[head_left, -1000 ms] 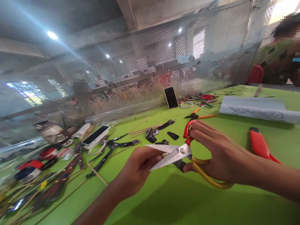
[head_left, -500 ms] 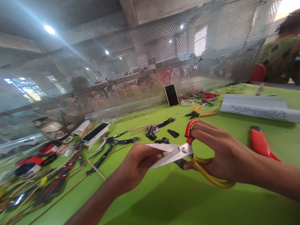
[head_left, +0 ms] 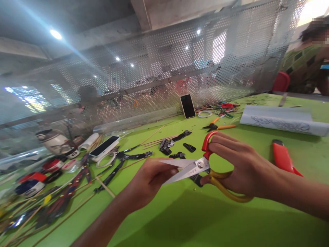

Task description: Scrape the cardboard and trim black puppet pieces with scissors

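My right hand (head_left: 239, 164) grips scissors (head_left: 200, 165) with one red and one yellow handle. Their blades are spread and point left, reaching my left hand (head_left: 151, 180). The fingers of my left hand are pinched together between and behind the blades; what they hold, if anything, is too hidden to make out. Just beyond the scissors, dark patterned pieces (head_left: 166, 145) and a small black piece (head_left: 189, 147) lie on the green table (head_left: 180, 219).
Orange-handled pliers (head_left: 223, 127), a rolled paper (head_left: 277, 120) and a red tool (head_left: 282, 156) lie at the right. A dark-screened device (head_left: 188, 106) stands near the mesh screen. Sticks, tape rolls (head_left: 31, 183) and a white device (head_left: 105, 145) crowd the left. A person sits far right.
The scissors and my right hand have shifted very slightly left, with the blades a little less spread. My left hand has hardly moved.
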Tool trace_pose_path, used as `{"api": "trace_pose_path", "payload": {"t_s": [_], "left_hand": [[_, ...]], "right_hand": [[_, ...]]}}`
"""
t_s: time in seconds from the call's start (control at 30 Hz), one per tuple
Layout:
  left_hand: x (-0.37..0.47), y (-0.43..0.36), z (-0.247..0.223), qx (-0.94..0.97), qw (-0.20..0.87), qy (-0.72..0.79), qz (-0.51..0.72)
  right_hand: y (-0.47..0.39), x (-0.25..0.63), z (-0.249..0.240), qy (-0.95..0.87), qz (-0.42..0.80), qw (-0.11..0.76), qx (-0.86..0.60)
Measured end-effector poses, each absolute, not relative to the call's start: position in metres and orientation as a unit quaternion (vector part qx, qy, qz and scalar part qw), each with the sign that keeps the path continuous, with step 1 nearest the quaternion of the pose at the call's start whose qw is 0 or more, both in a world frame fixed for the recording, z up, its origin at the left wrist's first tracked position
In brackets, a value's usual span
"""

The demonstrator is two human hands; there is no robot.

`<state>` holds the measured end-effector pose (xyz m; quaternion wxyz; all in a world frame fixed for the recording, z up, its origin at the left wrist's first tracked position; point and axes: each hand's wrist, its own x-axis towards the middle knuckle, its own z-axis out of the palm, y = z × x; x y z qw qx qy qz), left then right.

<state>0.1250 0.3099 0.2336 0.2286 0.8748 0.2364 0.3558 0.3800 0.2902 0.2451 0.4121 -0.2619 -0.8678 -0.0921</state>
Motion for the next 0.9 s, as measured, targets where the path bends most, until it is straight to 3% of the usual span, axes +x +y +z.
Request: {"api": "trace_pose_path", "payload": {"t_s": [0.53,0.73,0.9], "left_hand": [[0.130,0.308,0.245,0.858,0.301,0.236,0.341],[0.130,0.310,0.243,0.861,0.290,0.260,0.327],[0.129,0.312,0.238,0.862,0.296,0.250,0.328]], "right_hand": [[0.297,0.388,0.247,-0.848,-0.124,0.413,-0.309],[0.299,0.386,0.240,-0.866,-0.108,0.351,-0.339],[0.298,0.382,0.241,-0.872,-0.100,0.362,-0.315]]}}
